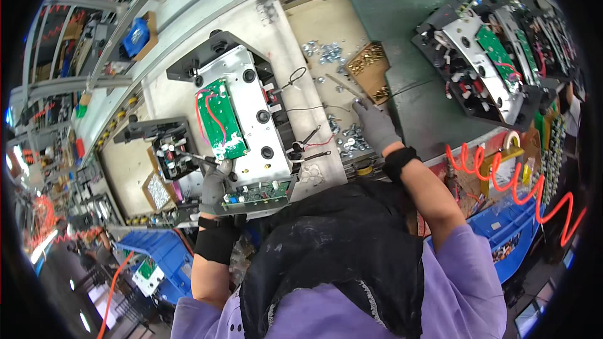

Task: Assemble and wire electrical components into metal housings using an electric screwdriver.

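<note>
My left hand (215,189), in a grey glove, is at the lower left corner of a metal chassis (242,100). Its fingers look closed near a short dark bar, and what they hold is hard to make out. The chassis carries a green circuit board (221,129) with red wires, and a second green board (257,196) stands along its near edge. To the right, my right hand (375,127), also gloved, reaches over loose screws (352,141). A thin light rod (341,83) runs up and left from its closed fingertips.
An opened cardboard box of brass-coloured screws (366,63) lies beyond my right hand. More chassis assemblies (487,69) stand on the green mat (402,19). A dark subassembly (173,150) sits left of the chassis. A red coiled hose (502,179) hangs at right, above a blue bin (527,220).
</note>
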`<action>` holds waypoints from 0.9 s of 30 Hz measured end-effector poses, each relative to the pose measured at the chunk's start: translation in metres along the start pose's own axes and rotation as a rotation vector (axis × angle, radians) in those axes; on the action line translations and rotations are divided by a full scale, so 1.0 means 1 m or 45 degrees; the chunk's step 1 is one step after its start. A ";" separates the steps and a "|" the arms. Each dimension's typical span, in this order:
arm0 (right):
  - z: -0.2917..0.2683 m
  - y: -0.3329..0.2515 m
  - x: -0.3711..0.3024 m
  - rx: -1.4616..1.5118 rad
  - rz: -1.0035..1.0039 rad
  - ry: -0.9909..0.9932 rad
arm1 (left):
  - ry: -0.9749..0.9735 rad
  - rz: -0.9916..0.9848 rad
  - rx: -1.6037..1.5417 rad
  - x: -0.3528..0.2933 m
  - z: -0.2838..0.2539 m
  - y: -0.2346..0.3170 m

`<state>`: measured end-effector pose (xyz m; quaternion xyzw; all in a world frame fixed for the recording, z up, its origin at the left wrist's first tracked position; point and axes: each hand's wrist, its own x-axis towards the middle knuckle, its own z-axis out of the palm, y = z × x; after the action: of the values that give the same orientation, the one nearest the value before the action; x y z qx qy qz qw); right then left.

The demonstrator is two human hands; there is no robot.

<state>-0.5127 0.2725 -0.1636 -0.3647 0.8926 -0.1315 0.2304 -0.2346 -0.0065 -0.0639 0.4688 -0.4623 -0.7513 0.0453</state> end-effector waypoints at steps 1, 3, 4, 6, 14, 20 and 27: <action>0.010 0.000 0.012 -0.093 -0.076 0.132 | 0.002 -0.004 -0.073 -0.001 -0.007 -0.002; 0.026 0.000 0.033 -0.283 -0.037 0.051 | -0.010 0.025 -0.142 -0.001 -0.022 -0.008; 0.032 0.003 0.039 -0.334 -0.056 0.049 | 0.050 0.030 -0.047 -0.001 -0.029 -0.012; 0.041 0.006 0.049 -0.336 -0.055 0.015 | 0.025 -0.055 0.037 0.005 -0.049 -0.011; -0.001 -0.014 0.007 0.409 0.156 0.355 | 0.012 -0.077 0.024 0.007 -0.067 -0.016; 0.030 -0.086 -0.049 1.215 -0.299 -0.521 | 0.101 -0.062 -0.003 0.003 -0.049 -0.008; 0.091 -0.138 0.001 2.256 -0.082 -0.451 | -0.022 -0.155 -0.077 0.004 -0.055 -0.007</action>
<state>-0.3855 0.1690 -0.1865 -0.0933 0.4053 -0.7189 0.5570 -0.1939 -0.0404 -0.0791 0.4878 -0.4104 -0.7704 0.0098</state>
